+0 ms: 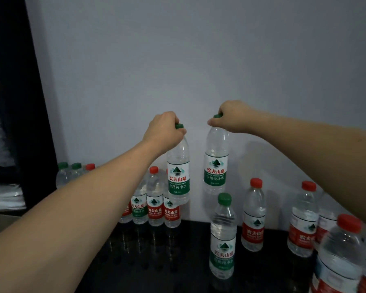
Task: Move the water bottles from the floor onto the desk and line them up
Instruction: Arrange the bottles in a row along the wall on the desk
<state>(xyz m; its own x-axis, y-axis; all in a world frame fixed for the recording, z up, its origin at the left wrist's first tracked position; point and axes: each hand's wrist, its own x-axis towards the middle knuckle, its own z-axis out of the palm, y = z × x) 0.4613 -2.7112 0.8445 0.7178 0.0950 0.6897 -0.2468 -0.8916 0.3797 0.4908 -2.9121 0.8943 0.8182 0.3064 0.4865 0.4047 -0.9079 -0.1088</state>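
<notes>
My left hand [164, 132] grips the green cap of a clear water bottle with a green label [178, 172], which hangs above the black desk [178, 261]. My right hand [232, 117] pinches the green cap of a second green-label bottle [216, 163], also held in the air, to the right of the first. Below them, several bottles stand along the back of the desk: a close row with red and green labels [155, 199] at the left, and a green-cap bottle [222, 235] nearer me.
Red-cap bottles stand at the right: one [254, 214], another [304, 218], and a large near one [342, 254]. Three more bottle tops [76, 168] show behind my left forearm. A pale wall [199, 60] backs the desk. A dark panel [15, 102] rises at left.
</notes>
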